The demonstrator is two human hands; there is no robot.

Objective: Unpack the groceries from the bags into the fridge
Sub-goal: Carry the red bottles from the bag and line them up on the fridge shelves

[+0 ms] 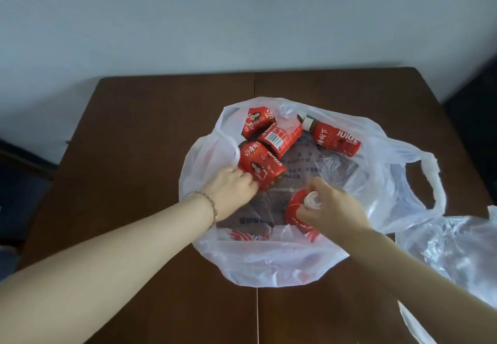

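Observation:
A white plastic bag [271, 260] lies open on the brown table [139, 133]. Inside it lie several red-labelled juice bottles. My left hand [231, 187] reaches into the bag, its fingers curled around the end of one lying bottle [259, 164]. My right hand [333, 209] grips another bottle [295, 213] near its white cap, nearly upright. Two more bottles [279, 136] lie at the bag's far left, and a further one [336, 137] lies at the far right with its cap pointing left. No fridge is in view.
A second, crumpled white plastic bag [451, 255] lies at the table's right edge. A pale wall stands right behind the table. Dark furniture shows past the table's left edge [16, 182] and at the far right.

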